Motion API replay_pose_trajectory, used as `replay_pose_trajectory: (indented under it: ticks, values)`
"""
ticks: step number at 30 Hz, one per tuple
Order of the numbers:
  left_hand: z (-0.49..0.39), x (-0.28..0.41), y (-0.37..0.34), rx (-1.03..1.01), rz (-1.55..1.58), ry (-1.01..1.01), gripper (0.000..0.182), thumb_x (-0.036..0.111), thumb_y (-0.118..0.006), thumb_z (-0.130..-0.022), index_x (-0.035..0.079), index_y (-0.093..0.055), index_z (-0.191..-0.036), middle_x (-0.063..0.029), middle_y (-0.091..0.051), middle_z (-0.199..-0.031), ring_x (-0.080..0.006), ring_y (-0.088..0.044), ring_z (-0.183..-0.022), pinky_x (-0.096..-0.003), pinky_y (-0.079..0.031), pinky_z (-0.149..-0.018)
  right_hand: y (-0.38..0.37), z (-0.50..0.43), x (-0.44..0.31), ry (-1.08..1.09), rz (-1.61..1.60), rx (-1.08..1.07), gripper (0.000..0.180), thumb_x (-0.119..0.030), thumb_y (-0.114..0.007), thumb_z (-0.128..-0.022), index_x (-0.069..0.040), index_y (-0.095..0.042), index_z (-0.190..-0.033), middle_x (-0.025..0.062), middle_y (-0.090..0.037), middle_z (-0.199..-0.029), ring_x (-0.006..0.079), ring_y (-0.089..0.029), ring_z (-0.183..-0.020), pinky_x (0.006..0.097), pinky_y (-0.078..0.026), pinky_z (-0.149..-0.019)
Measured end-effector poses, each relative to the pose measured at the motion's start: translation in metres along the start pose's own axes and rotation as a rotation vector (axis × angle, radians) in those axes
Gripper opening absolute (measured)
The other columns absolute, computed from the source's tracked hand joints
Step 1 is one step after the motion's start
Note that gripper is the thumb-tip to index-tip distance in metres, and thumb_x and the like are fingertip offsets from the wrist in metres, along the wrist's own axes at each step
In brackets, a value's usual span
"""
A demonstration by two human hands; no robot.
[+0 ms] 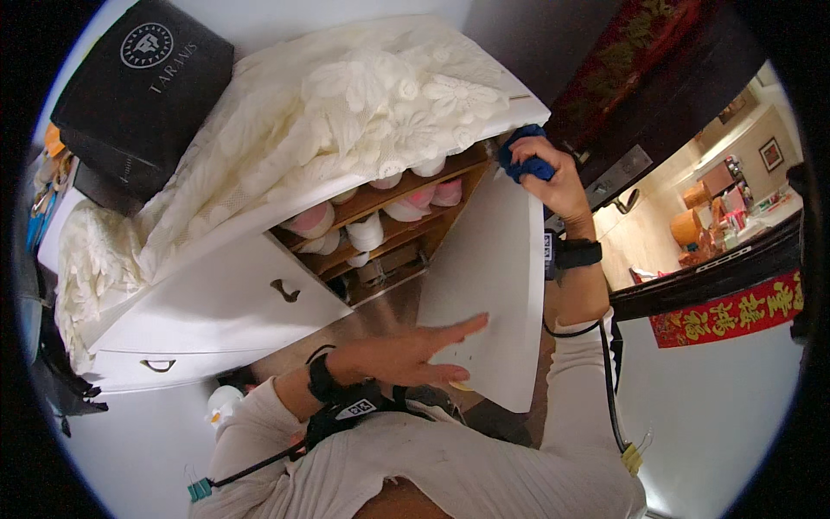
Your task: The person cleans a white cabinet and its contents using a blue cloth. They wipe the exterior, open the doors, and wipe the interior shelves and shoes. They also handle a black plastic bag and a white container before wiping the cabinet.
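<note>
My right hand (554, 172) grips a crumpled dark blue cloth (528, 159) at the top of an open white cabinet door (493, 259), near the cabinet's corner. The fingers of my left hand (408, 353) are spread in front of that door's lower part, holding nothing; whether they touch it I cannot tell. Behind the door, the white shoe cabinet (220, 279) shows wooden shelves (389, 233). Several white and pink shoes (366, 230) stand on them. A cream lace cloth (389, 97) covers much of the cabinet top.
A black box (146, 91) bearing writing stands on the cabinet's left end. The left cabinet door has a dark handle (285, 290), with a drawer handle (157, 366) beyond it. To the right, a dark door frame (707, 272) opens onto a lit room; a red banner (726, 311) hangs beside it.
</note>
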State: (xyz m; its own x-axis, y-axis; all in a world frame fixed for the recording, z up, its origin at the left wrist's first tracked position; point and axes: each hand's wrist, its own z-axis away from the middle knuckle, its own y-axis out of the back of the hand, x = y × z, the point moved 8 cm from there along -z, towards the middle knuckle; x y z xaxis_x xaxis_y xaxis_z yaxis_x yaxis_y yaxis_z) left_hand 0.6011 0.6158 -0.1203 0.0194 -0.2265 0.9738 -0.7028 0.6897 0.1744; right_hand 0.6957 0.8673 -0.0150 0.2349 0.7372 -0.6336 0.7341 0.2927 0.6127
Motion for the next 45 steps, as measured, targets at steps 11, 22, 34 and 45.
replay_pose_trajectory:
  ticks: [11,22,34,45]
  values:
    - [-0.042,-0.013,0.021,0.025,-0.046,0.010,0.062,0.025,-0.057,-0.097,-0.001,-0.027,-0.145,-0.0206,-0.052,-0.130,-0.0243,-0.057,-0.113,-0.0327,-0.048,-0.092,0.002,0.032,-0.049,0.137,0.185,-0.107,0.024,-0.004,-0.068,-0.066,-0.005,-0.061,-0.089,0.0121,-0.066,-0.098,0.0292,-0.061,-0.106,0.0387,-0.041,-0.090]
    - [-0.147,0.002,0.168,0.813,0.151,0.062,0.031,0.021,-0.059,-0.095,-0.004,-0.059,-0.114,-0.0064,-0.063,-0.096,-0.0099,-0.057,-0.082,-0.0227,-0.047,-0.071,0.009,0.048,-0.042,0.008,-0.417,-0.110,0.037,-0.040,-0.063,-0.088,-0.006,-0.061,-0.105,0.0118,-0.060,-0.118,0.0261,-0.055,-0.114,0.0402,-0.040,-0.097]
    - [-0.158,-0.043,0.180,0.994,0.520,-0.001,0.009,0.013,-0.057,-0.096,0.005,-0.062,-0.097,-0.0002,-0.060,-0.081,-0.0089,-0.054,-0.063,-0.0240,-0.043,-0.053,0.001,0.070,0.081,-0.593,-0.458,0.322,0.020,-0.022,-0.055,-0.097,-0.008,-0.062,-0.110,0.0010,-0.062,-0.101,0.0091,-0.055,-0.091,0.0241,-0.045,-0.081]
    - [-0.165,-0.068,0.227,1.357,0.032,-0.176,0.025,0.010,-0.059,-0.092,-0.001,-0.061,-0.114,-0.0158,-0.066,-0.107,-0.0309,-0.061,-0.099,-0.0394,-0.047,-0.091,0.037,0.017,0.086,-0.436,-0.207,0.407,0.018,-0.019,-0.063,-0.092,-0.002,-0.062,-0.085,0.0014,-0.059,-0.072,0.0093,-0.053,-0.068,0.0248,-0.043,-0.062]
